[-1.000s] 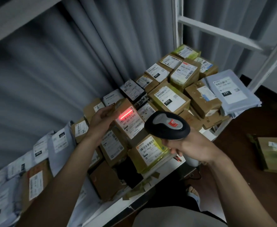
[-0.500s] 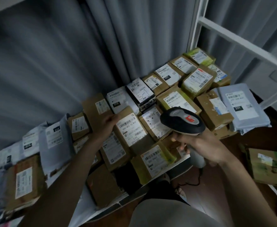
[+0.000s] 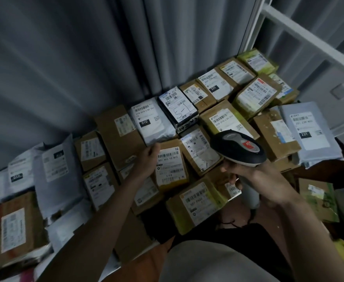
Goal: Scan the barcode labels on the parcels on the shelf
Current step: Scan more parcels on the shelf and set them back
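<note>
Many labelled parcels cover the shelf, mostly brown boxes with some grey mailers. My left hand (image 3: 146,157) rests against the left edge of a brown parcel (image 3: 170,166) whose label reads 502 602 12 812. Its fingers are loosely curled, and the parcel lies flat among the others. My right hand (image 3: 254,180) grips the handle of a black and grey barcode scanner (image 3: 238,147). The scanner head hovers over the parcels to the right of that box. No red scan line shows on any label.
A grey curtain (image 3: 85,68) hangs right behind the parcels. A white shelf upright (image 3: 250,27) and crossbar (image 3: 309,43) rise at the back right. A grey mailer marked 231 (image 3: 307,131) overhangs the right end. A green and brown parcel (image 3: 319,202) lies lower at the right.
A second ago the parcel was tilted up with a red scan line on its label. The line is gone, the parcel now lies flat, and my left hand's hold on it has loosened.
</note>
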